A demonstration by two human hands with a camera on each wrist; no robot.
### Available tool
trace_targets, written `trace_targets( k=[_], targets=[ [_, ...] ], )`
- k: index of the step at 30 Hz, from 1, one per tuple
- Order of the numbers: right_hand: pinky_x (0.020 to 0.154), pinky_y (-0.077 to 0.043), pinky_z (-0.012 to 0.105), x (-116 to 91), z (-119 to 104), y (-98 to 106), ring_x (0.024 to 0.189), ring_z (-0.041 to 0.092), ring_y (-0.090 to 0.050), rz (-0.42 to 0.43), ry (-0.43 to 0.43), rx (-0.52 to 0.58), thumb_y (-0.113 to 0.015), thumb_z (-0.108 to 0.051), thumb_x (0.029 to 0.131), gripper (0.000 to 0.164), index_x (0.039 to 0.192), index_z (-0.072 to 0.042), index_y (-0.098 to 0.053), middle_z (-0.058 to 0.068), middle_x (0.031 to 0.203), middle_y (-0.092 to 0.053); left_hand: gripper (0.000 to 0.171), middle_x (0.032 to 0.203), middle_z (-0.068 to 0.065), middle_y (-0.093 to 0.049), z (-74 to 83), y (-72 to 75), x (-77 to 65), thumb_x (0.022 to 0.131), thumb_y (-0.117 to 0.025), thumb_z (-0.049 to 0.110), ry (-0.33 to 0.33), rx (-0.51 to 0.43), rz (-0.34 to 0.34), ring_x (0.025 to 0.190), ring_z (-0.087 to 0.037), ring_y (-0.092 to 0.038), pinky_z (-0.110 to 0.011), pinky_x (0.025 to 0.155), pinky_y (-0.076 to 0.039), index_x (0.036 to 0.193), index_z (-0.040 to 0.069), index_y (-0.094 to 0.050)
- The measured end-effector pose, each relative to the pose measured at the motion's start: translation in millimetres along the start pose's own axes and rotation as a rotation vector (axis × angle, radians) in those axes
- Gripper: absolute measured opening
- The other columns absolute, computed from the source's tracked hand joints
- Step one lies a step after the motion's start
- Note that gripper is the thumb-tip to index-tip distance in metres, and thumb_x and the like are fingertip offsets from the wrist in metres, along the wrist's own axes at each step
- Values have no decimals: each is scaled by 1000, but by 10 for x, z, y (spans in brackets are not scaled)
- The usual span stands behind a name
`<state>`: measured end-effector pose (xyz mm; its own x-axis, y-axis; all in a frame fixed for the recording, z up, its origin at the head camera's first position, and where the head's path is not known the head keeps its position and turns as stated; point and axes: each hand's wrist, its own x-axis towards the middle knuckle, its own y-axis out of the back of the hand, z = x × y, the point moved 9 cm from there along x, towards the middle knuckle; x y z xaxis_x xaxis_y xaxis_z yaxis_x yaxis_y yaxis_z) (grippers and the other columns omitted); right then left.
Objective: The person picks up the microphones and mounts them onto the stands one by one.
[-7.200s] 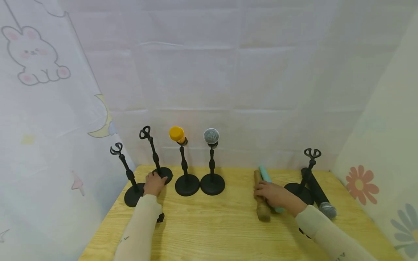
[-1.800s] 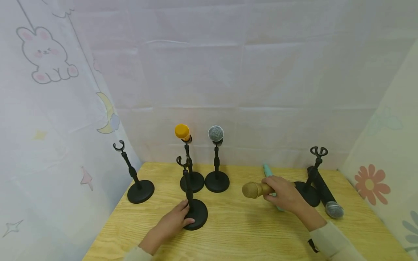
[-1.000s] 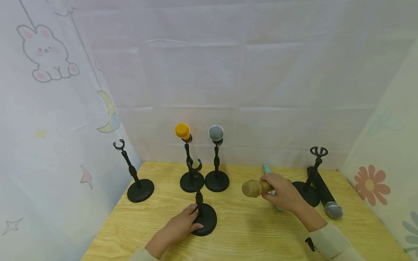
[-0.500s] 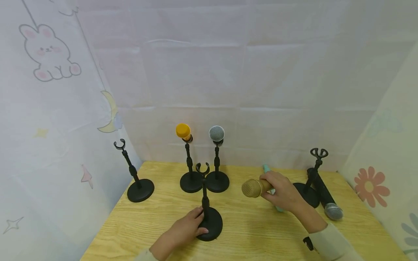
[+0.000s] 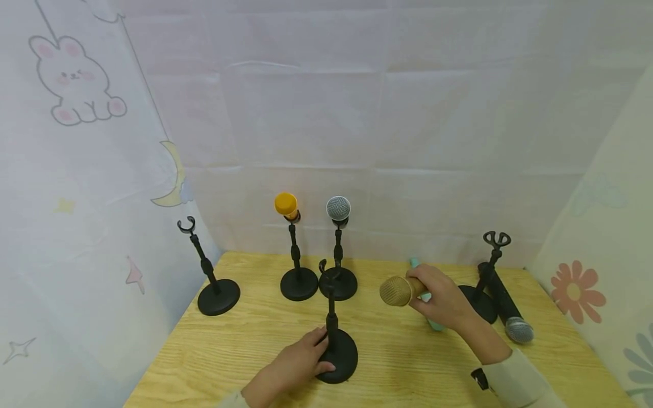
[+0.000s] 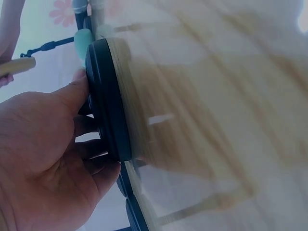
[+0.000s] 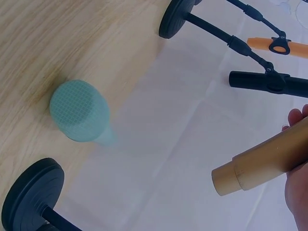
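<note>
A pale, creased cloth [image 5: 357, 85] hangs at twelve o'clock, behind a light wood-grained table [image 5: 219, 345] filling six. The whitish left wall [image 5: 51, 238] carries a pink-cheeked rabbit [image 5: 76, 82] near ten and a yellow crescent moon [image 5: 173, 175] just past nine. On the cream right wall [image 5: 586, 232], a red flower [image 5: 573, 292] and a grey-blue one [image 5: 641, 362] sit towards four; the faint motif [image 5: 602, 192] at three is perhaps a bow. The light looks soft.

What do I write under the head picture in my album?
Right hand holds a gold microphone; left hand grips a black stand.
</note>
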<state>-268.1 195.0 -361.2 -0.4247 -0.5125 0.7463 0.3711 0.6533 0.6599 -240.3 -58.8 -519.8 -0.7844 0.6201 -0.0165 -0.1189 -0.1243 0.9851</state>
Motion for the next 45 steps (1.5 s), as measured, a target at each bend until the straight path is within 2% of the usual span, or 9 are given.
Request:
trace_targets(
  k=[13,20,28,36,41,43,45],
  targets=[
    [71,-42,19,98,-85,89,80,9,-54,53,7,48,-47,-50,101,45,108,-8,-63,0,98,-63,70,158,-12,-42,132,-1,35,98,-51,57,-7,-15,12,142,-25,-45,-34,106,-49,151,11,-49],
    [67,-42,19,150,-101,120,77,8,-52,82,11,94,-50,-48,100,45,108,-5,-63,2,97,-62,70,161,-8,-38,149,-69,97,97,-52,57,25,-42,-26,145,-22,-41,-34,107,-48,151,12,-50],
    [67,-47,20,205,-106,133,79,9,-58,83,-9,133,-53,-48,101,44,110,-6,-63,1,97,-63,70,160,-6,-39,215,-96,173,97,-52,58,15,-23,-15,144,-22,-42,-34,104,-50,151,13,-50],
    [64,-46,19,303,-180,189,75,10,-58,139,32,185,-57,-46,99,44,110,-3,-63,3,95,-64,71,160,-7,-40,297,-109,247,97,-50,60,-16,-6,1,144,-21,-43,-33,105,-50,152,15,-49],
    [66,-47,19,341,-172,205,77,11,-60,142,-12,203,-56,-49,99,48,113,-3,-63,5,96,-65,71,160,-4,-40,336,-138,299,97,-49,61,-12,-1,-21,145,-18,-41,-31,103,-51,152,16,-49],
    [67,-48,19,347,-163,206,80,12,-62,139,-40,209,-59,-47,99,46,115,-3,-63,6,98,-67,71,161,-3,-39,354,-146,313,97,-49,61,-14,3,-30,145,-17,-41,-30,102,-51,152,16,-49],
    [70,-49,19,353,-159,205,82,13,-63,133,-67,204,-71,-33,96,38,117,-2,-63,7,100,-68,71,161,-4,-38,371,-153,320,97,-48,61,-18,3,-38,145,-17,-40,-30,103,-50,152,16,-49]
  ],
)
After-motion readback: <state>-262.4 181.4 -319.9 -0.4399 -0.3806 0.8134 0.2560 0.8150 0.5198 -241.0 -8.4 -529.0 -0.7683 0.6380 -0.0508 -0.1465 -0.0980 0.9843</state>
